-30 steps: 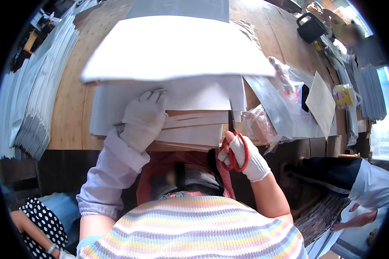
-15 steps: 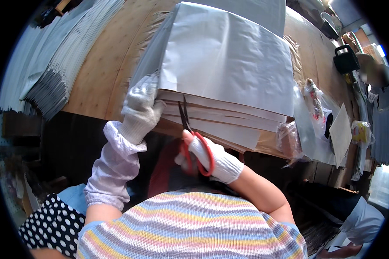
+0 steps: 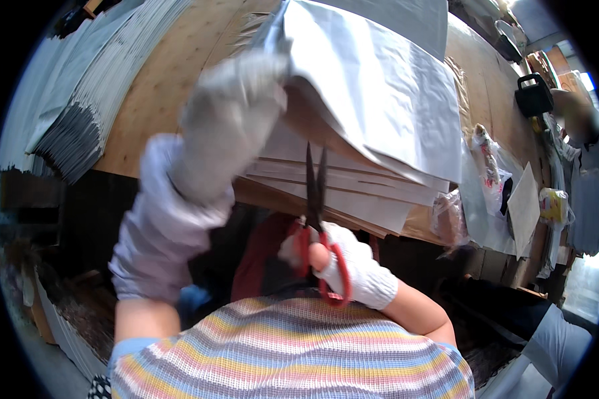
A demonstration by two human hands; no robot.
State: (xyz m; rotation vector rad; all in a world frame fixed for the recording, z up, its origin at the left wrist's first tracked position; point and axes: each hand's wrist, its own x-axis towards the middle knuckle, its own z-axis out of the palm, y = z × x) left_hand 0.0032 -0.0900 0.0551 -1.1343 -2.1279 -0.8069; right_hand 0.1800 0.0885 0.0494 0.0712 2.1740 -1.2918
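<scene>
A stack of large white sheets [image 3: 379, 100] with brown undersides lies on the wooden table before me. My left hand [image 3: 236, 110], in a white knitted glove and blurred by motion, holds the near left corner of the top sheet and lifts it, so the brown underside shows. Low in front of the stack's near edge, my right hand [image 3: 343, 259] grips scissors [image 3: 317, 193] by their red handles. Its glove leaves the thumb tip bare. The dark blades point away from me, slightly apart, their tips over the layered edges.
Folded white sheets [image 3: 80, 126] are piled at the far left of the wooden table [image 3: 160, 100]. To the right lie clear plastic bags [image 3: 489, 166] and a white board [image 3: 524, 206]. Another person's light-clothed leg [image 3: 559, 342] shows at the lower right.
My left hand has risen away from me, bending the top sheet's near left corner up. The scissors have shifted right and slightly toward me. A polka-dot cloth at lower left has mostly left view.
</scene>
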